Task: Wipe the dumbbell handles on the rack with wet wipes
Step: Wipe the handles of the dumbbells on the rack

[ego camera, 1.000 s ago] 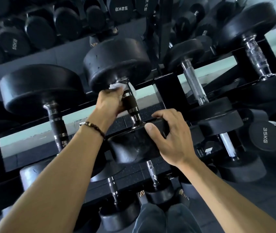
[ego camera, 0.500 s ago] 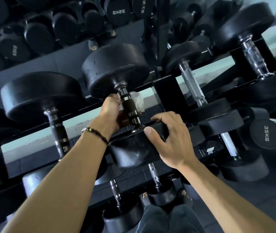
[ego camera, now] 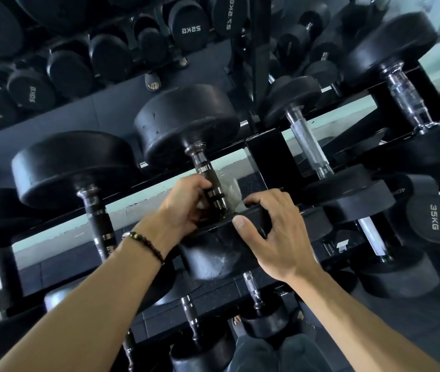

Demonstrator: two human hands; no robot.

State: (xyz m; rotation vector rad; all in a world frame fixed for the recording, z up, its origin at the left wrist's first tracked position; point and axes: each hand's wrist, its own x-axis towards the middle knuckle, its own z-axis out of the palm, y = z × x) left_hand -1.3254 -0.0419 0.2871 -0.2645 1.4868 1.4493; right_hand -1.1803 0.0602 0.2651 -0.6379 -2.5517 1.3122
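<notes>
A big black dumbbell lies on the rack's top tier, its far head [ego camera: 186,124] above and its near head [ego camera: 219,251] below my hands. My left hand [ego camera: 186,202] grips the lower end of its dark knurled handle [ego camera: 205,167] with a white wet wipe [ego camera: 232,193] wrapped around it; the wipe sticks out on the right. My right hand [ego camera: 275,232] curls over the top edge of the near head, thumb on its face.
Neighbouring dumbbells sit on the same black rack [ego camera: 267,157]: one at left [ego camera: 71,167], chrome-handled ones at right [ego camera: 307,143] and far right [ego camera: 404,95]. A lower tier holds smaller dumbbells, including a 35KG one [ego camera: 433,218]. A mirror behind reflects more weights.
My left hand with the wipe has slid down the handle from just under the far head to the near head. The right hand has stayed on the near head.
</notes>
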